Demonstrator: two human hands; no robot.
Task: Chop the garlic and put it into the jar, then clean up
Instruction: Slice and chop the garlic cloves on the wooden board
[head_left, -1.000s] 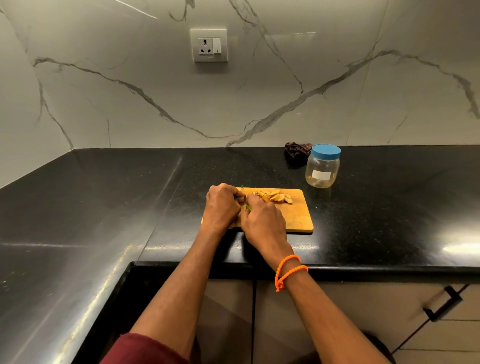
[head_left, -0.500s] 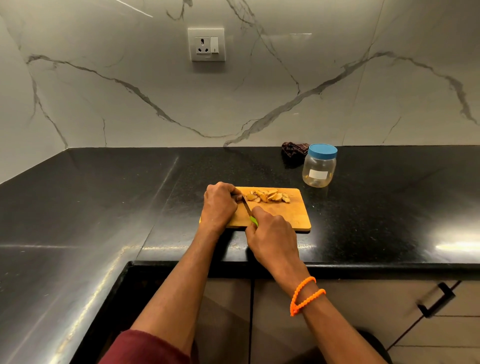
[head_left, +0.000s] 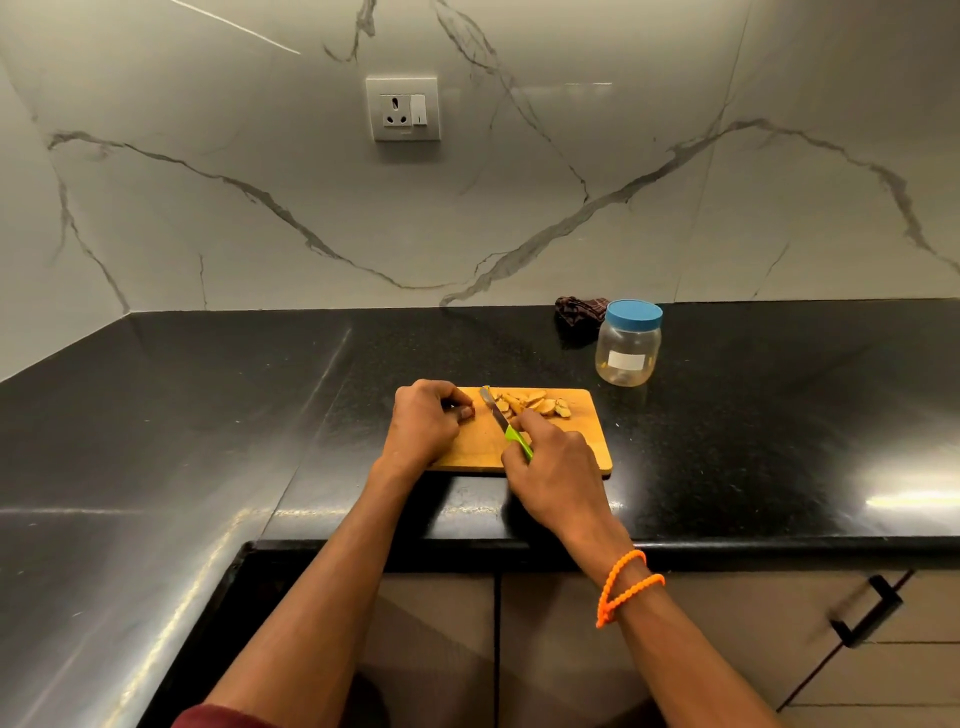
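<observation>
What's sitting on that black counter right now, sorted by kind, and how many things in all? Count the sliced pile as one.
Cutting board: 1
Knife with green handle, held by the right hand: 1
Pile of sliced garlic: 1
Jar with blue lid: 1
Dark cloth: 1
Total: 5
The left hand grips a small piece I can't identify, so it isn't counted.

The right hand (head_left: 550, 467) hides most of the knife (head_left: 501, 418) handle; the cloth (head_left: 579, 312) sits partly behind the jar (head_left: 628, 348).
</observation>
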